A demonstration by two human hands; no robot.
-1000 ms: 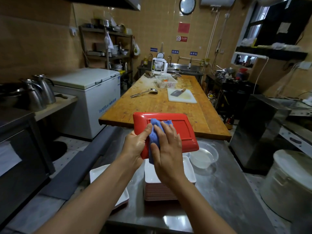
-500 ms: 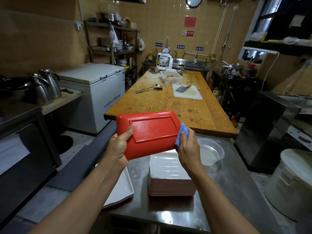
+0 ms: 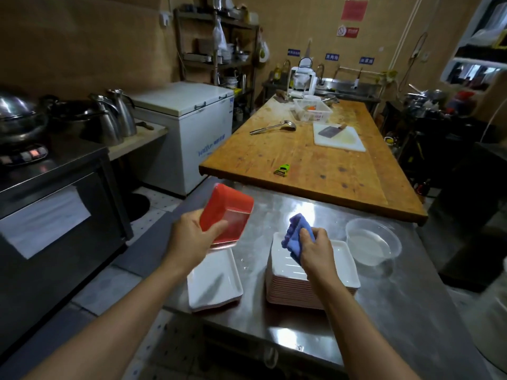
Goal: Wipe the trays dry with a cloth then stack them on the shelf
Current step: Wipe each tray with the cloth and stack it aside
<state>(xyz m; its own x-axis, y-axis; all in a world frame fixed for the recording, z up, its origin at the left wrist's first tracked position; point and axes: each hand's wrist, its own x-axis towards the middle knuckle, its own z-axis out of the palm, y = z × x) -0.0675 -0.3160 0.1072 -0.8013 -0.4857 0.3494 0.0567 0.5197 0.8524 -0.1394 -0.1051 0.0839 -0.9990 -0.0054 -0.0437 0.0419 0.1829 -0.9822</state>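
My left hand (image 3: 189, 238) grips a red tray (image 3: 229, 212) by its near edge, holding it tilted just above a white tray (image 3: 214, 283) that lies at the left edge of the steel counter (image 3: 397, 311). My right hand (image 3: 315, 249) clutches a bunched blue cloth (image 3: 296, 234) over a tall stack of trays (image 3: 312, 286), white on top with red edges. The cloth is apart from the red tray.
A clear plastic bowl of water (image 3: 373, 245) stands right of the stack. Beyond the counter is a long wooden table (image 3: 315, 163) with a green peeler (image 3: 282, 170), ladle and cutting board. A black oven (image 3: 55, 215) is at left, a metal shelf rack (image 3: 219, 50) by the far wall.
The red tray has left the cloth and swung down to the left, over the single white tray. My right hand with the cloth dropped over the stack. The view tilted down.
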